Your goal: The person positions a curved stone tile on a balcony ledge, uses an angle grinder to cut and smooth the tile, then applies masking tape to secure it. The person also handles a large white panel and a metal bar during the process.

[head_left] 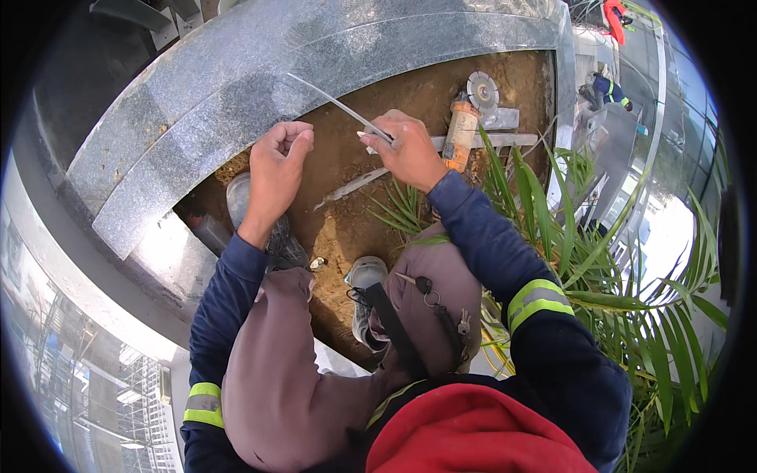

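My right hand (412,154) is closed round one end of a thin, pale, straight strip (330,98). The strip slants up and leftward, and its far tip lies over the grey stone slab (229,110). Something small and white pokes out beside those fingers. My left hand (277,169) hangs to the left with curled fingers, thumb and forefinger close together. Whatever it may pinch is hidden or too small to name. An orange angle grinder (460,134) with a segmented cutting disc (482,91) lies on the soil just right of my right hand.
Speckled grey slabs curve round a soil bed (339,205) with pale stone offcuts (493,140) in it. Long-leaved green plants (631,315) crowd the right side. Keys (464,322) hang at my thigh. Another person (611,91) in dark clothing is far off at upper right.
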Demonstrator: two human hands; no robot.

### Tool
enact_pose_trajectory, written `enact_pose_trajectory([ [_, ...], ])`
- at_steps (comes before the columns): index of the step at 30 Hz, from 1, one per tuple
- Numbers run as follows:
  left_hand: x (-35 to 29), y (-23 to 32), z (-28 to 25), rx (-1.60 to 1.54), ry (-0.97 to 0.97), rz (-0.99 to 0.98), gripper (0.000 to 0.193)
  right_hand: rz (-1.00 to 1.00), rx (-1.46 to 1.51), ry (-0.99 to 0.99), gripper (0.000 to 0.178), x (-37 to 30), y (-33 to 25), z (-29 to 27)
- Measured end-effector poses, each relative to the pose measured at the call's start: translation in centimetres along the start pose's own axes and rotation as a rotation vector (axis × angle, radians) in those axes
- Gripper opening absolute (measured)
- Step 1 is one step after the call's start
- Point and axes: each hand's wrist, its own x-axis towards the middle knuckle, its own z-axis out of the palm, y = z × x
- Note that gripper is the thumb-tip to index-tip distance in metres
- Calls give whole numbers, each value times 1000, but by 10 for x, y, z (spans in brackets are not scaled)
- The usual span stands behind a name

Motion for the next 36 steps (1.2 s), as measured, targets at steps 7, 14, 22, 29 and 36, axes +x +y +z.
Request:
enact_pose_trajectory([
  [7,-25,6,2,348,-79,105,20,21,-21,97,11,13,52,-12],
  [14,-56,-18,0,433,-192,98,21,172,-189,201,34,-7,56,-34],
  [22,-62,-27,-4,401,-167,102,25,639,44,649,51,-72,188,-65],
  [29,-49,-25,24,398,-240,88,24,482,-73,509,54,-87,177,-33],
  [36,-52,-42,18,378,-229,15,22,468,-95,452,56,-68,145,-15],
])
